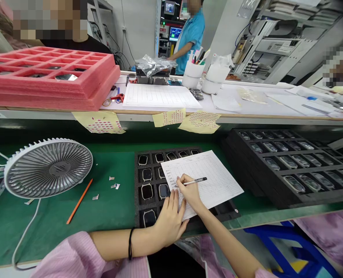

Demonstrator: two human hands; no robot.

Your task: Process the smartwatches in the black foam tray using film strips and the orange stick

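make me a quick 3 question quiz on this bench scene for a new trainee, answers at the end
1. Which hand holds the pen, and where does the other one lie?
2. True or false: the paper sheet lies partly over a dark foam tray.
3. What colour is the thin stick beside the fan?
A) green
B) orange
C) white

Key
1. The right hand holds it; the left hand lies with its fingers on the paper sheet.
2. True.
3. B.
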